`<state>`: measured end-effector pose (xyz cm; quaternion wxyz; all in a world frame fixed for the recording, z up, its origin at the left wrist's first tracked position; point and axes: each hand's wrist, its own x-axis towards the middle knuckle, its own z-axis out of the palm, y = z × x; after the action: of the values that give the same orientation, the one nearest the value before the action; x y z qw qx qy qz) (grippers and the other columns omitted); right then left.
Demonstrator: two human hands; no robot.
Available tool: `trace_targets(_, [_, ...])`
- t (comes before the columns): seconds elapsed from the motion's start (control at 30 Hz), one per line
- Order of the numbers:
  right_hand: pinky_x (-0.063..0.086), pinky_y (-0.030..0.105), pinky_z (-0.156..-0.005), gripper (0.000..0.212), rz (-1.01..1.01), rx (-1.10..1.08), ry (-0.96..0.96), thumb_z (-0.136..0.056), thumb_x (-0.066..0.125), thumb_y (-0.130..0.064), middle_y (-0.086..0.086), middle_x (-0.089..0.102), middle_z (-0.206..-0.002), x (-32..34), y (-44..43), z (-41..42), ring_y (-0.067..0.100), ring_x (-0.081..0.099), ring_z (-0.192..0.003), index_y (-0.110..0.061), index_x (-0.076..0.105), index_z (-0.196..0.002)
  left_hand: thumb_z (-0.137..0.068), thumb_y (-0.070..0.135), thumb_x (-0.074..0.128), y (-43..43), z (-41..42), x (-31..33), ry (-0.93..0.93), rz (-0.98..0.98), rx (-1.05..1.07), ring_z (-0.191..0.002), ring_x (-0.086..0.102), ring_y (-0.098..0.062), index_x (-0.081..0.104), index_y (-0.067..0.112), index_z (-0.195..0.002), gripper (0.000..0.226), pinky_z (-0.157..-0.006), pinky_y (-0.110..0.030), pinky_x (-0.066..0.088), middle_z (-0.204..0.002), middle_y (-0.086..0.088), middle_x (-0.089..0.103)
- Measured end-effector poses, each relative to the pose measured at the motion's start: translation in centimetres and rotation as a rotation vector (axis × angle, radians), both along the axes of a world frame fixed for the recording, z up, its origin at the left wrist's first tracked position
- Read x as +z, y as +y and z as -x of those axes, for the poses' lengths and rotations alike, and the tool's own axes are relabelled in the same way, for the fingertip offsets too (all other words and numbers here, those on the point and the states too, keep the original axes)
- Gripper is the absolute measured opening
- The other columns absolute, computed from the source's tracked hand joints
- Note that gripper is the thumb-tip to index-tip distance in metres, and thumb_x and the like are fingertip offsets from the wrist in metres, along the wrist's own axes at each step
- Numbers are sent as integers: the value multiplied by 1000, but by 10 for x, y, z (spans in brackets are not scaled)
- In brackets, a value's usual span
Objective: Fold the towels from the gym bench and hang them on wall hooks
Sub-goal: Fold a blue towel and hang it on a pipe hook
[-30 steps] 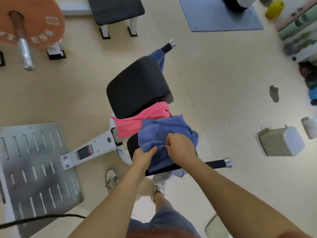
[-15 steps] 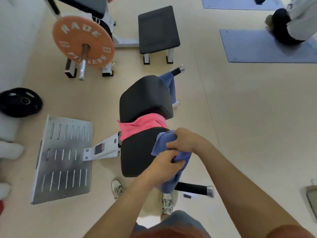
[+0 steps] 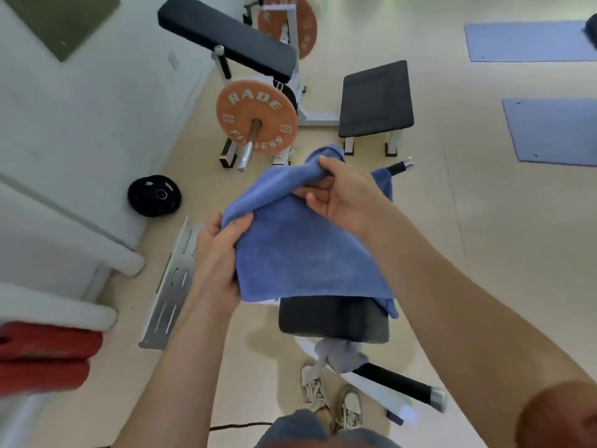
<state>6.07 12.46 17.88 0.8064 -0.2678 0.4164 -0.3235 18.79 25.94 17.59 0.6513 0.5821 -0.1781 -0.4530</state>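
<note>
A blue towel (image 3: 300, 250) hangs spread in the air above the black gym bench (image 3: 332, 321). My left hand (image 3: 216, 263) grips its near left edge. My right hand (image 3: 345, 195) grips its bunched far edge, higher up. The towel hides most of the bench, and the pink towel cannot be seen. A second blue towel (image 3: 384, 182) shows behind my right wrist, draped near the bench's far handle. A grey cloth (image 3: 339, 354) hangs at the bench's near end.
A weight machine with an orange plate (image 3: 256, 121) stands beyond the bench, and a small black bench (image 3: 376, 98) is beside it. A black weight plate (image 3: 154, 195) lies on the floor by the white wall (image 3: 90, 101). A slotted metal footplate (image 3: 171, 286) is at left. Blue mats (image 3: 552, 130) lie at right.
Both hands lifted the blue towel off the bench and spread it open in the air. The view tilted up toward the weight machine and wall.
</note>
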Motion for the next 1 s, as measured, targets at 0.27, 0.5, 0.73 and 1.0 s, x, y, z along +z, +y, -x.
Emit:
trace_targets(0.27, [41, 20, -46, 22, 164, 174, -318, -100, 46, -24, 5, 64, -71, 91, -4, -96, 14, 61, -61, -5, 59, -104, -90, 8, 35, 23, -67, 81, 144, 418, 88, -76, 67, -17, 59, 7, -88, 23, -67, -21, 52, -75, -3, 70])
trace_targets(0.5, [51, 31, -86, 31, 174, 142, -449, -100, 41, -27, 11, 69, -106, 56, -28, -41, 22, 65, -98, -6, 62, -109, -72, -2, 52, 14, -20, 64, 18, 412, -175, -85, 62, -23, 58, -4, -103, 32, -74, -25, 49, -91, -11, 63])
trace_targets(0.73, [52, 36, -67, 47, -158, 229, 99, -97, 38, -52, 9, 67, -95, -110, -13, 114, 24, 64, -85, -12, 64, -96, -90, 12, 57, -10, 137, -71, -230, -332, -320, -58, 44, -18, 58, 6, -69, 22, -59, -29, 38, -59, -6, 47])
trace_targets(1.0, [50, 36, -58, 10, 64, 607, 638, -67, 62, 3, 13, 50, -58, -177, -6, 251, 34, 58, -60, 0, 52, -67, -87, 21, 49, -17, 318, -133, -462, -508, -535, -57, 33, -14, 40, 6, -68, 26, -56, -29, 28, -59, -2, 34])
